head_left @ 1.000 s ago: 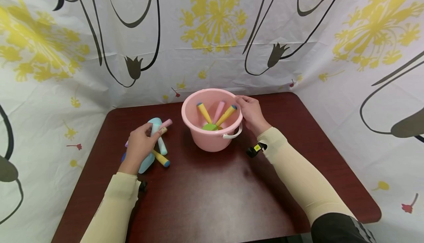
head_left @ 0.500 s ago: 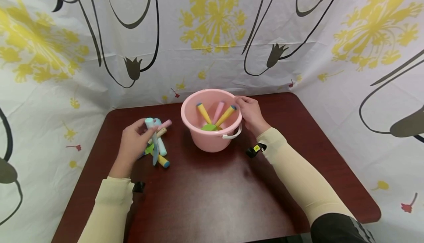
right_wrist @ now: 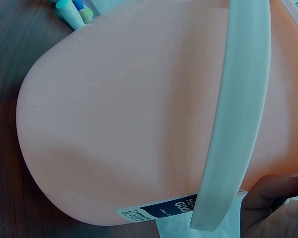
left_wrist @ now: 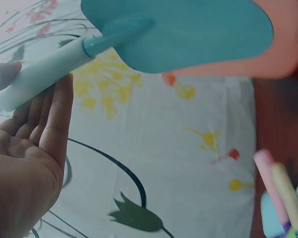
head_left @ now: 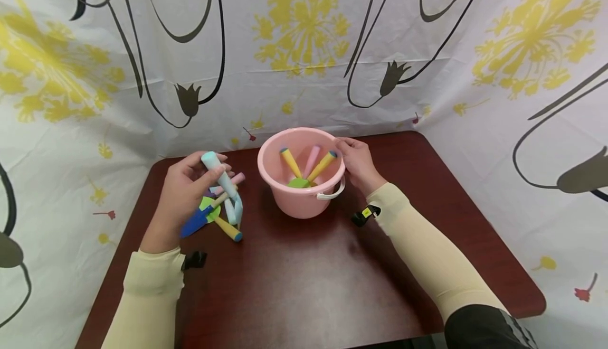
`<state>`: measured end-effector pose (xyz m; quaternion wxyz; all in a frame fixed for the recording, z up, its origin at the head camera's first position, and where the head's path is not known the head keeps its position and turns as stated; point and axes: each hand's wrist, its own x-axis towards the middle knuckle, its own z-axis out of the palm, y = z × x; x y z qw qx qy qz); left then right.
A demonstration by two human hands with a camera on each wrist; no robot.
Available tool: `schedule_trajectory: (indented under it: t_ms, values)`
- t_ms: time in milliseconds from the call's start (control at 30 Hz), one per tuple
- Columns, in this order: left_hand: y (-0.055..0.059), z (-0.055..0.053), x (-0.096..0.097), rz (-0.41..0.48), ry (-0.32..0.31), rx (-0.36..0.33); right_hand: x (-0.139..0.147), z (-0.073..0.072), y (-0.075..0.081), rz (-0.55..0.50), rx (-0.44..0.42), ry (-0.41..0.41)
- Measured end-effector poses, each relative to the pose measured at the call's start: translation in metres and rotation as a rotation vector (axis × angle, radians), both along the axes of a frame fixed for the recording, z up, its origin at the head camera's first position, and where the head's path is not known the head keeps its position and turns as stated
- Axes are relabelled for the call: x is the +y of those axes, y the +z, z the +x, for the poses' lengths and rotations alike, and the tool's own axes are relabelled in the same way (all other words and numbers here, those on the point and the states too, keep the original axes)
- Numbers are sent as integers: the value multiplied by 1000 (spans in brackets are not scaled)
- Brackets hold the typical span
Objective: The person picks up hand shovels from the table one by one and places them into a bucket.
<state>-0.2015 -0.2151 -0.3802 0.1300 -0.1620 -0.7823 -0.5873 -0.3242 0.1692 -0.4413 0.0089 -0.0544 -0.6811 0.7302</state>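
Observation:
In the head view, my left hand [head_left: 177,195] pinches the pale handle of a light blue toy shovel [head_left: 221,175], its blade angled downward at the right of the hand. The left wrist view shows the broad teal blade [left_wrist: 198,37] and the thumb and fingers on the handle. My right hand [head_left: 359,165] grips the rim of a pink bucket [head_left: 300,204] at its right side. Inside the bucket stand tools with yellow handles [head_left: 322,166] and a pink handle [head_left: 312,159], plus a green part [head_left: 299,183]. Close-up, the right wrist view shows the bucket wall [right_wrist: 104,114].
Below the left hand lies a pile of toy tools, including a blue trowel [head_left: 196,224], a yellow handle [head_left: 228,228] and a pink handle [head_left: 237,178]. A white bucket handle [head_left: 332,194] hangs down. Patterned cloth [head_left: 304,101] surrounds the dark red table [head_left: 309,285].
My left hand has lifted the light blue shovel up from the pile, moving left and away, which uncovers the blue trowel. The right hand keeps its grip on the bucket.

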Motion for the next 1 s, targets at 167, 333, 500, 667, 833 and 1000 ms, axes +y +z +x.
schedule_trajectory:
  t_ms: [167,333,500,667,833,1000]
  values:
    - [17,-1,9,195,-127,-33,1,-1,-3,6,-1,-4]
    - [29,-9,23,295,-144,-21,1,0,-2,23,-10,-6]
    - [35,-23,40,408,-147,14,2,1,0,25,-13,4]
    - [37,-38,59,491,-137,24,2,1,1,25,-10,3]
    - [34,-52,77,541,-143,46,3,0,0,39,-9,-2]
    - [29,-65,91,514,-165,4,3,0,0,38,-11,1]
